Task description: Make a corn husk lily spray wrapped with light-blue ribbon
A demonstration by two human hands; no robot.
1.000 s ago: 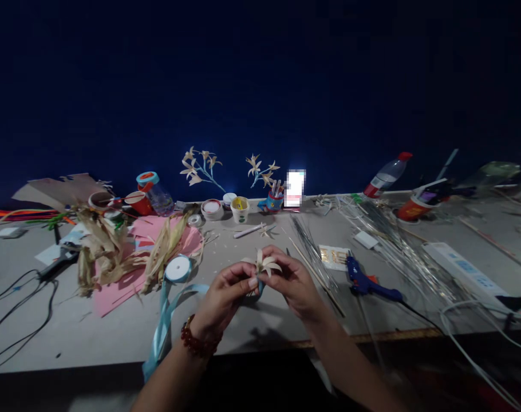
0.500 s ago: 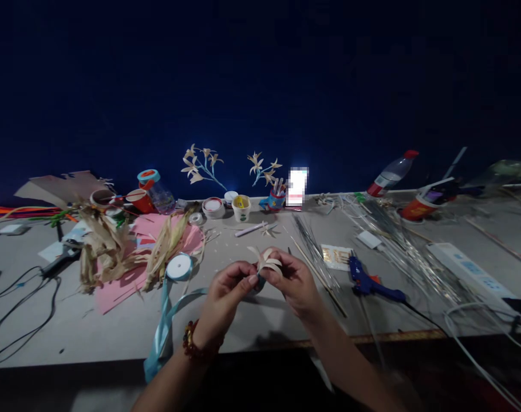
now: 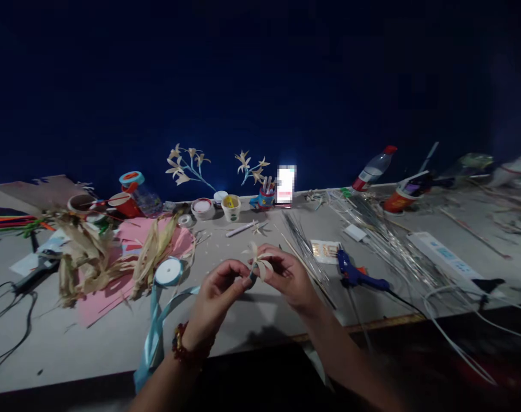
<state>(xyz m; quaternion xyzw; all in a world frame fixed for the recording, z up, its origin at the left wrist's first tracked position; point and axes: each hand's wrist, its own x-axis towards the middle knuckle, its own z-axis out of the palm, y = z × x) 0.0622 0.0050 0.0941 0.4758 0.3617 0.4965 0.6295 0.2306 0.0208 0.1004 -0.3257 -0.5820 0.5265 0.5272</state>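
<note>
Pale husk petals of a small flower were pinched between 2 hands above the front half of the grey table. The left hand was raised from 7 o'clock, wrist bent upward, a red bead bracelet worn on it; its thumb and forefinger were closed on the flower's base, where a bit of pale blue ribbon showed. The right hand was brought in from 5 o'clock, palm turned inward, its fingers curled round the flower from the far side and closed on the petals. The fingertips of both hands were nearly touching.

At 9 o'clock from the hands, a ribbon roll was laid flat, its blue tail trailing over the table's front edge. Dried husks were heaped on pink paper further toward 9 o'clock. A blue glue gun was lying at 3 o'clock, near the right hand, with thin wires between. At 12 o'clock, well apart, 2 finished flower sprigs were standing by the dark wall.
</note>
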